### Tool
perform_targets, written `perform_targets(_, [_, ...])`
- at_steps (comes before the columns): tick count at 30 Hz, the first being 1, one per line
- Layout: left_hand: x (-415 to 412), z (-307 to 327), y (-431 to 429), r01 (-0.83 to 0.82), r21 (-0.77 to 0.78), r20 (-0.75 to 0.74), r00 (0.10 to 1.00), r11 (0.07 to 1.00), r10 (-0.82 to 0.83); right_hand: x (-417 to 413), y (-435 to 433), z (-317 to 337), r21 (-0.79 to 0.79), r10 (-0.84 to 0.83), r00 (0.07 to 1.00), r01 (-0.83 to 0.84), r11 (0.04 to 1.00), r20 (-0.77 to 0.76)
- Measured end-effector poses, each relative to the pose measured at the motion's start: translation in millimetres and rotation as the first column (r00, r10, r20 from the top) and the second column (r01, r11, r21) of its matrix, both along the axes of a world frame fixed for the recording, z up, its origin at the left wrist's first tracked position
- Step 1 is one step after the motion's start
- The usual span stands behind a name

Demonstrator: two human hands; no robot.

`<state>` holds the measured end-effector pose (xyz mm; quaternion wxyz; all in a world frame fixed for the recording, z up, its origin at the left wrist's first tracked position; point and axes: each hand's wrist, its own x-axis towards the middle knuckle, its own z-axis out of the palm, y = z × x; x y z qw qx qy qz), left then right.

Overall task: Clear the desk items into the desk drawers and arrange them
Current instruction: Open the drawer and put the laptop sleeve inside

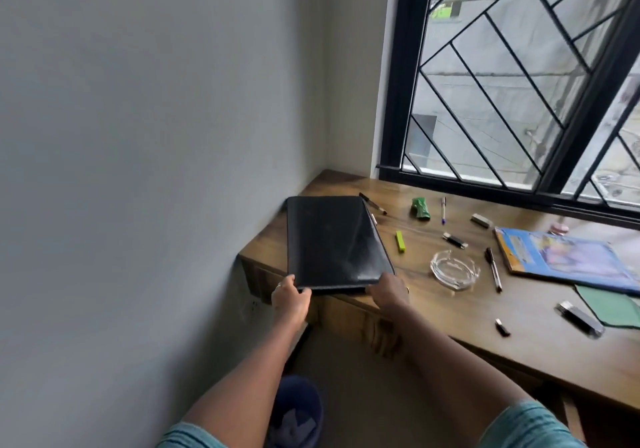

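While my left hand [290, 295] and right hand [390, 291] grip its near edge, the folder [334, 240] runs lengthwise toward 12 o'clock.

Light source: daylight through the barred window [519, 84] at upper right, soft and grey.
Brightness: moderate; the wall [138, 136] dims toward the lower left.
Glare: a pale sheen streaks the black folder [332, 240] and the desk [450, 326] near the sill.
Shadows: diffuse, deepest under the desk's front edge.
Blur: mild softness throughout (the view beyond the glass is smeared).
Distortion: wide-angle; the window frame leans and the desk slants.
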<state>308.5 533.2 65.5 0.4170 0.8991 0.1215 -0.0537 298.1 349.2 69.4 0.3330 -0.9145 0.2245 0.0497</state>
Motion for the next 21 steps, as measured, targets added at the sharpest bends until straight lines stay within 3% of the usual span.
perform_targets(4, [65.7,4.5,-5.0,-0.031,0.081,-0.095,0.995,0.996,0.039,52.3,-11.0,-3.6,-0.018,-0.081,0.995,0.08,0.997,-0.062])
perform_targets(9, [123.4,0.2,-16.1,-0.047,0.072,-0.227,0.972,0.996,0.062,107.2,-22.8,-14.9,0.011,-0.116,0.99,0.117,0.993,-0.082])
perform_targets(12, [144.0,-9.0,-19.6,-0.096,-0.002,-0.269,0.959,0.995,0.092,127.5,-18.4,-17.7,-0.013,-0.17,0.984,0.17,0.985,-0.055])
perform_targets(15, [155.4,-15.2,-17.5,-0.121,0.021,-0.281,0.952,0.992,0.122,139.8,-22.0,-19.1,0.052,-0.279,0.955,0.285,0.957,-0.106])
perform_targets(21, [164.5,-24.7,-4.0,-0.175,-0.154,-0.313,0.942,0.972,0.12,149.0,-39.9,-22.6,0.179,-0.242,0.945,0.283,0.942,-0.222])
